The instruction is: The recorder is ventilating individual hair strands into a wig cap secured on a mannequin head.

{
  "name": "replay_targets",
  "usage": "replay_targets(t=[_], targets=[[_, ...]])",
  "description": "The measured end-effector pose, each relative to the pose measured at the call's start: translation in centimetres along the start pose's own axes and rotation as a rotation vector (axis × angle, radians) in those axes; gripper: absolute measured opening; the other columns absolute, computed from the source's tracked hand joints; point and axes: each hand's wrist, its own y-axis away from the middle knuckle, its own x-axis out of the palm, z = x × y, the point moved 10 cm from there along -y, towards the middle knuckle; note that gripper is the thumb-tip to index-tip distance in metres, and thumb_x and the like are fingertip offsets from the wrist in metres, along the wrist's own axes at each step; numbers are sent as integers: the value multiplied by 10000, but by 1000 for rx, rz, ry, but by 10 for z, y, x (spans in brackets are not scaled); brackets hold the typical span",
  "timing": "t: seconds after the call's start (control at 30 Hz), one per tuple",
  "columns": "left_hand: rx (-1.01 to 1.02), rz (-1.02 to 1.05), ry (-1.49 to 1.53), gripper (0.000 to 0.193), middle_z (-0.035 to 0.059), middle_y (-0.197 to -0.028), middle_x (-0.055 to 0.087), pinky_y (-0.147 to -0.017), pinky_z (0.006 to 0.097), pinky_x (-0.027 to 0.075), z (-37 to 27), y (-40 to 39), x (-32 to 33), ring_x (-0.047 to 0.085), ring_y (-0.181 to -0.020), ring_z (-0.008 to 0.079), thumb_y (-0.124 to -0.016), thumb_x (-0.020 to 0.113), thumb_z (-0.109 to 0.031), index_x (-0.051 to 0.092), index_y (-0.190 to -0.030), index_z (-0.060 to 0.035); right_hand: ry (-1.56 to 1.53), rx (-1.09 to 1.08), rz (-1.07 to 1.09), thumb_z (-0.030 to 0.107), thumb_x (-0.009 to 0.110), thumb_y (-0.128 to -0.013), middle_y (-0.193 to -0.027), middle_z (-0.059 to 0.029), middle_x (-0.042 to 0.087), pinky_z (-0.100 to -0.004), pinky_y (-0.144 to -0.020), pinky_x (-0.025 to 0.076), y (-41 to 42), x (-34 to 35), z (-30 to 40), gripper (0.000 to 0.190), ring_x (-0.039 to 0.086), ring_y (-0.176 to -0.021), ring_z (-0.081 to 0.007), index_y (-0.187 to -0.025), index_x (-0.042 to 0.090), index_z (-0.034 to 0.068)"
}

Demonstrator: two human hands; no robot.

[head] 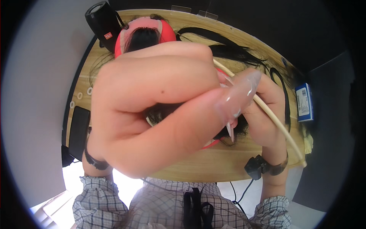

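My left hand (160,100) fills the middle of the view, close to the camera. Its fingers are curled and the thumb, with a long glossy nail, presses towards the fingertips; whether anything is pinched there is hidden. Beyond it, my right hand (263,108) grips a slim cream-coloured rod (273,118) that slants down to the right past the wrist. The rod's other end goes behind my left hand. Beneath both hands, a red rounded form (211,145) with black hair (240,126) is mostly covered.
Another red head-shaped form (168,31) with dark hair stands at the back, beside a black cylindrical speaker (104,27). Bundles of long black hair (237,53) lie on the wooden table (186,169). Small white rings (79,96) and a black flat object (78,131) are left; a blue-and-white box (304,102) is right.
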Motion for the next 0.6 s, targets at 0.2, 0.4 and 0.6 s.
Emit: replay_targets(t=[0.2,0.4,0.6], targets=[[52,129,-150,189,34,-516,486,-812,479,514,-1,-2,0,475,-541,159,-757,539,-62,660,-672,55,53,-78,-7,70,581,-876,-712,-15,571,-185,-532,398,-2,1,5,74,520,-581,-56,-850,602,4],[16,169,-117,147,41,-508,486,-787,439,505,0,2,-7,470,-490,169,-700,590,-33,578,-562,16,198,-258,-50,107,587,-912,-680,-18,557,-180,-504,377,0,-3,20,140,504,-544,-51,-811,587,9],[-19,550,-121,162,48,-526,499,-797,414,498,21,20,24,520,-492,191,-741,600,-12,578,-583,17,-10,-131,-60,145,547,-955,-657,-21,540,-169,-455,380,-6,-10,4,163,459,-468,-50,-871,546,5]])
